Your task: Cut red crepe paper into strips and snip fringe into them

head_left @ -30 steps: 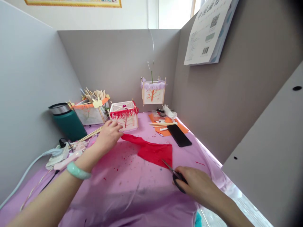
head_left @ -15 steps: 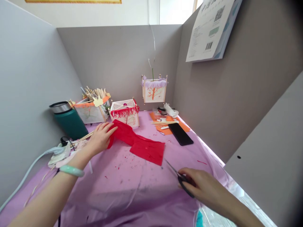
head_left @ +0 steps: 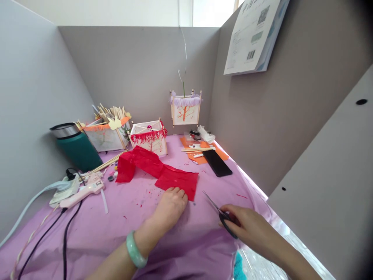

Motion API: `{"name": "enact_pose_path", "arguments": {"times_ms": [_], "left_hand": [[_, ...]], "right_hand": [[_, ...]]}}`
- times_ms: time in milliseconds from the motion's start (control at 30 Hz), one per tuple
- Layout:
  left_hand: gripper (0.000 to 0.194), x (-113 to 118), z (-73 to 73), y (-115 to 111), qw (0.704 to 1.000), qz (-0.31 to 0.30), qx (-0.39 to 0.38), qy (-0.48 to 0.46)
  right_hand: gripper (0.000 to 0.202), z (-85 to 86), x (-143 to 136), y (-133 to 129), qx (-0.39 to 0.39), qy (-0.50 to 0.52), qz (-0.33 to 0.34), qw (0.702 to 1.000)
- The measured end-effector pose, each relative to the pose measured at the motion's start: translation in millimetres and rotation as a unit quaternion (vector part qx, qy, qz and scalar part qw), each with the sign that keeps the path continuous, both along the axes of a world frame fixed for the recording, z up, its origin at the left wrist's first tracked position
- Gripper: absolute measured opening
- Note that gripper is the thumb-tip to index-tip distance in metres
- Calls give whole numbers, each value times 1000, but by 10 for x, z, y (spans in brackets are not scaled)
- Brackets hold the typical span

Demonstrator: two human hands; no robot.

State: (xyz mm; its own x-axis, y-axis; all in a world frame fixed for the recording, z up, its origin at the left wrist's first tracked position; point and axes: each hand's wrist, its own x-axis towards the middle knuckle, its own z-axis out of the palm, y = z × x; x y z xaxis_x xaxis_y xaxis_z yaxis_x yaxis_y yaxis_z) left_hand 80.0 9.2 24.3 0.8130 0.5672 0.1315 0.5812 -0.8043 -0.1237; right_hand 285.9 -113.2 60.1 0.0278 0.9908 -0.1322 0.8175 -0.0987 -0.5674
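left hand (head_left: 172, 204), right hand (head_left: 244, 225): 2 | scissors (head_left: 229, 225): 1 pair | red sheet (head_left: 179, 181): 1 | orange-trimmed box (head_left: 101, 139), red-fringed box (head_left: 151, 145), lilac-fringed box (head_left: 186, 115): 3 | phone (head_left: 217, 163): 1 | green bottle (head_left: 78, 151): 1 | glue gun (head_left: 84, 193): 1 | bangle (head_left: 134, 251): 1 | booklet (head_left: 247, 42): 1 | sticks (head_left: 112, 112) in orange-trimmed box: many, too crowded to count

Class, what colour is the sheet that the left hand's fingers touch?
The sheet is red; it shows best in the head view.

A wrinkled lilac tablecloth (head_left: 107, 237) carries a creased red strip (head_left: 159, 167), pink glue gun (head_left: 83, 193), teal thermos (head_left: 78, 152), red-fringed lantern (head_left: 151, 146), orange paper (head_left: 223, 156) and black smartphone (head_left: 217, 163).
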Motion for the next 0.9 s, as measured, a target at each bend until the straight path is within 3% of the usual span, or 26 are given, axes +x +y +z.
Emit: {"name": "enact_pose_path", "arguments": {"times_ms": [100,267,467,567,667,733,800,900], "left_hand": [[18,26,53,35,1000,-2,15,24],[18,-169,75,-60,997,-34,55,-49],[23,-534,-27,-517,976,-95,76,-178],[25,-614,-161,-762,952,-59,82,-288],[18,-679,-314,-938,919,34,3,-392],[12,-697,-392,-1003,887,115,-101,-436],[17,-663,-425,-1031,817,209,-264,-468],[37,-502,-396,-1031,624,292,-531,-493]], "right_hand": [[22,-21,9,5,-3,21,2,1000],[26,-61,-28,-84,-36,133,8,990],[36,-186,-174,-394,-189,329,12,925],[40,-278,-235,-508,-201,339,-3,919],[40,-321,-270,-541,-185,308,-1,933],[36,-307,-291,-527,-177,295,17,939],[33,-279,-316,-500,-162,285,32,944],[30,-248,-349,-456,-130,253,32,958]]}}
